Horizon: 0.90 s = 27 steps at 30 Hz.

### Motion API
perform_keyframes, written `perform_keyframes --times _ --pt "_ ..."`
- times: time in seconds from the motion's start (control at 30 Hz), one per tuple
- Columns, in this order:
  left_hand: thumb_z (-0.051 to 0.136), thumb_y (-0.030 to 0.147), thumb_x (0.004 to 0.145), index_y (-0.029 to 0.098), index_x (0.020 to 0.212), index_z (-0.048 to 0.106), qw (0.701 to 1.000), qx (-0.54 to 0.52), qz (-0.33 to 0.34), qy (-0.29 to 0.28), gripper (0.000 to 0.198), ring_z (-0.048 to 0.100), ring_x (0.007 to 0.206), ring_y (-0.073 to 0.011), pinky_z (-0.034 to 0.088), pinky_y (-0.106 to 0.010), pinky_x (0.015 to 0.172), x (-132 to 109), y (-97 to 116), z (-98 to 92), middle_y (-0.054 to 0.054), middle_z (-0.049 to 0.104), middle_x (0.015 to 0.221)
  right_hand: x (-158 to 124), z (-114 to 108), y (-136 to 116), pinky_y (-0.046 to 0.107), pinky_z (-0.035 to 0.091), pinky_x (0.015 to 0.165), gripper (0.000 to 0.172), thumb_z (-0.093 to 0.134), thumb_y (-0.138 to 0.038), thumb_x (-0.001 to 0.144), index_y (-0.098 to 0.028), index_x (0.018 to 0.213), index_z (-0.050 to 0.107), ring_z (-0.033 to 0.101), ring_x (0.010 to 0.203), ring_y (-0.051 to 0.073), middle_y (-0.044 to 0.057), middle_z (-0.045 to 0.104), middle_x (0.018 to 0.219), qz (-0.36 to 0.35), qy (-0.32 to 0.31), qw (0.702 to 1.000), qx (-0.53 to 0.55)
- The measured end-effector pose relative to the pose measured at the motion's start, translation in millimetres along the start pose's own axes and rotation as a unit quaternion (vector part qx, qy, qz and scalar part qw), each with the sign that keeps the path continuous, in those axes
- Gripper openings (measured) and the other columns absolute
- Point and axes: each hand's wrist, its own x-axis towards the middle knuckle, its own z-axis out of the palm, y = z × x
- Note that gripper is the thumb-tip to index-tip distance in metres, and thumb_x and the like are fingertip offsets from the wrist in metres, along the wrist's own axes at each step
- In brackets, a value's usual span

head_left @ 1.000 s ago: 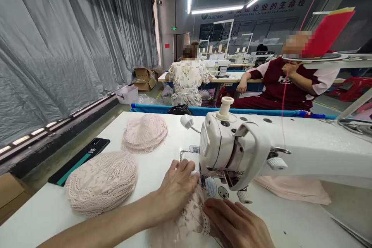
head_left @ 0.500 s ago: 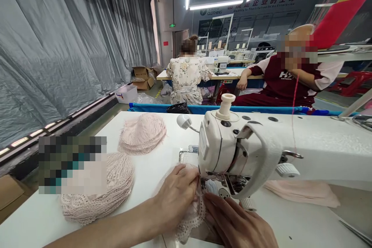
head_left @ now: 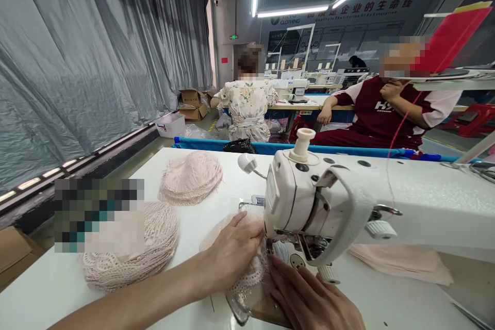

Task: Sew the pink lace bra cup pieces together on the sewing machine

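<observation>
Nearest, a worker's left hand (head_left: 235, 255) rests palm down with its fingers close together over a pale pink lace piece (head_left: 247, 279), which lies on the white tabletop (head_left: 193, 240) at the presser foot (head_left: 269, 246) of a sewing machine (head_left: 284, 191). The right hand (head_left: 315, 296), fingers narrow and bent, touches the lace's right side; I cannot tell whether either hand pinches it. A slim metal tool (head_left: 469, 314) lies at the lower right. Toward the tabletop's left edge sits a thick stack of lace pieces (head_left: 158, 242), and nearer the far left corner, a smaller pink stack (head_left: 191, 178). Folded pale pink fabric (head_left: 402, 263) lies beneath the machine's arm. Past the far edge runs a blue bar (head_left: 197, 143). Beyond it, one co-worker in a floral top (head_left: 247, 105) sits back toward us; another, in a maroon shirt (head_left: 377, 108), sits to the right, one hand raised. Lettering (head_left: 359, 7) marks the back wall.
</observation>
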Motion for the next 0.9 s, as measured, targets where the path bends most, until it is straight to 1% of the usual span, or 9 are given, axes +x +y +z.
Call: perform_keyframes --times 0.1,0.23,0.43,0.5,0.57,0.67,0.73,0.8,0.9 --pt "0.038 0.003 0.081 0.017 0.077 0.048 1.000 -0.010 -0.010 -0.007 0.017 0.054 0.079 -0.0119 0.022 -0.039 0.105 1 3 -4.0 0.001 0.058 0.089 -5 2 0 0.028 0.044 0.050 0.040 0.029 -0.019 0.097 -0.016 0.092 0.069 0.062 0.051 0.012 0.004 0.073 0.095 -0.003 -0.016 1.000 0.003" --pt "0.038 0.001 0.078 0.017 0.066 0.043 1.000 -0.010 -0.011 -0.011 0.020 0.050 0.070 -0.0106 0.025 -0.036 0.104 4 3 -5.2 0.002 0.056 0.082 -11 4 1 0.028 0.044 0.055 0.034 0.034 -0.019 0.096 -0.016 0.099 0.067 0.066 0.063 0.015 0.006 0.071 0.102 -0.004 -0.038 0.999 0.001" --pt "0.040 -0.002 0.074 0.016 0.064 0.044 1.000 -0.004 -0.016 -0.019 0.021 0.048 0.066 -0.0105 0.024 -0.039 0.105 6 2 -5.6 0.002 0.055 0.081 -16 2 0 0.028 0.045 0.058 0.032 0.036 -0.020 0.096 -0.017 0.101 0.067 0.066 0.069 0.016 0.007 0.069 0.106 -0.013 -0.037 0.999 0.009" --pt "0.039 -0.002 0.076 0.016 0.068 0.048 1.000 0.010 -0.018 -0.006 0.022 0.049 0.068 -0.0108 0.024 -0.039 0.104 2 8 -6.3 0.001 0.056 0.081 -14 1 -2 0.028 0.045 0.057 0.034 0.034 -0.020 0.096 -0.016 0.098 0.068 0.067 0.070 0.016 0.008 0.071 0.103 -0.014 -0.027 0.999 0.018" --pt "0.038 -0.002 0.081 0.016 0.074 0.051 0.999 0.027 -0.020 0.007 0.023 0.051 0.074 -0.0119 0.027 -0.038 0.101 -3 20 -7.1 0.000 0.056 0.082 -12 -1 -3 0.028 0.044 0.057 0.036 0.033 -0.018 0.096 -0.015 0.094 0.069 0.067 0.070 0.016 0.008 0.072 0.097 -0.011 -0.007 1.000 0.028" --pt "0.038 0.005 0.090 0.015 0.075 0.052 0.999 0.048 -0.024 0.004 0.022 0.052 0.077 -0.0125 0.033 -0.034 0.092 -10 39 -7.9 -0.001 0.056 0.082 -9 -4 -5 0.027 0.042 0.056 0.039 0.030 -0.017 0.097 -0.015 0.092 0.069 0.067 0.069 0.015 0.007 0.073 0.092 -0.007 0.002 0.999 0.039" --pt "0.040 0.007 0.091 0.014 0.074 0.052 0.998 0.065 -0.027 0.004 0.022 0.052 0.076 -0.0126 0.034 -0.032 0.086 -12 48 -7.7 -0.001 0.056 0.080 -8 -4 -6 0.027 0.042 0.055 0.040 0.029 -0.017 0.097 -0.016 0.091 0.068 0.066 0.068 0.014 0.007 0.073 0.092 -0.003 0.001 0.999 0.045" --pt "0.041 0.006 0.090 0.013 0.073 0.052 0.996 0.084 -0.032 0.004 0.022 0.052 0.074 -0.0130 0.035 -0.032 0.082 -13 52 -7.8 -0.001 0.057 0.078 -9 -4 -6 0.027 0.041 0.055 0.041 0.028 -0.017 0.097 -0.017 0.089 0.068 0.066 0.066 0.014 0.006 0.073 0.091 0.001 0.006 0.999 0.046" --pt "0.043 0.005 0.089 0.013 0.070 0.052 0.994 0.104 -0.028 -0.002 0.022 0.052 0.071 -0.0134 0.036 -0.032 0.077 -10 52 -9.6 -0.001 0.057 0.076 -12 -2 -6 0.027 0.039 0.054 0.043 0.026 -0.018 0.098 -0.017 0.089 0.068 0.065 0.064 0.013 0.005 0.073 0.089 0.003 0.009 0.999 0.042"
